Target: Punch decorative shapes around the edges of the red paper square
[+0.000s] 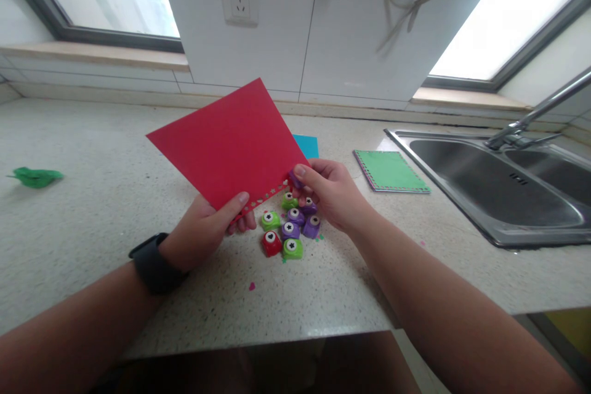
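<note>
A red sheet of paper (231, 141) is held tilted above the counter, with a row of small cut-out shapes along its lower edge. My left hand (217, 221) grips its lower left part between thumb and fingers. At the lower right corner, my right hand (330, 191) pinches a small purple punch (295, 180) against the paper's edge. Below lie several small punches: a red one (271, 244) with a heart, green ones (292, 249) and purple ones (311, 227). The tips of some fingers are hidden.
Green sheets with a punched border (392, 171) lie beside the steel sink (489, 178). A blue sheet (306, 146) shows behind the red one. Far left is a green crumpled item (37, 177). Small paper bits (252, 286) dot the counter (115, 209).
</note>
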Motion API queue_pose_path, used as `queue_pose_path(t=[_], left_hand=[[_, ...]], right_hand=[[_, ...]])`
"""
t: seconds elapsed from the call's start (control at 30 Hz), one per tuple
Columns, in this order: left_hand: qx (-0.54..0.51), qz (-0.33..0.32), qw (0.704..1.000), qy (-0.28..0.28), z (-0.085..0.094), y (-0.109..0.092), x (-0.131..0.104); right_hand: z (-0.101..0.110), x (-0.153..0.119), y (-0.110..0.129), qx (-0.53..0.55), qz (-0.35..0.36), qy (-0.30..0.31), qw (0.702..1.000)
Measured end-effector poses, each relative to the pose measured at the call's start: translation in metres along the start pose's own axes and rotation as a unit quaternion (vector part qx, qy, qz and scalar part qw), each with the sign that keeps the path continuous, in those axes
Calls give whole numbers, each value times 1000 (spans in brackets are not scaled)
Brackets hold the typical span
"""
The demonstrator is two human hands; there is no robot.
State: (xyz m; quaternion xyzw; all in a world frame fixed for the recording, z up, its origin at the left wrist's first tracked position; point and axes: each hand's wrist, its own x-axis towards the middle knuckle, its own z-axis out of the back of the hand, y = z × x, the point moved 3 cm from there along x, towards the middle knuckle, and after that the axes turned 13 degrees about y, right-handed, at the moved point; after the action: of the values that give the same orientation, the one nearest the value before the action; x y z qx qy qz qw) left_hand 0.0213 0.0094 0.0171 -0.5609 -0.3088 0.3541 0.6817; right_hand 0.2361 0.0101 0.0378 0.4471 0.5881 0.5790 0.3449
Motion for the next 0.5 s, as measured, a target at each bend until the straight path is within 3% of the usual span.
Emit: queue_pose_path(t=[0.27,0.5], left_hand=[[7,1,1000,-7,0,-1,0],[1,13,1000,-8,0,0,1]], right_hand=[[3,1,1,-5,4,-14,1000],[0,2,4,71,4,-43,997]])
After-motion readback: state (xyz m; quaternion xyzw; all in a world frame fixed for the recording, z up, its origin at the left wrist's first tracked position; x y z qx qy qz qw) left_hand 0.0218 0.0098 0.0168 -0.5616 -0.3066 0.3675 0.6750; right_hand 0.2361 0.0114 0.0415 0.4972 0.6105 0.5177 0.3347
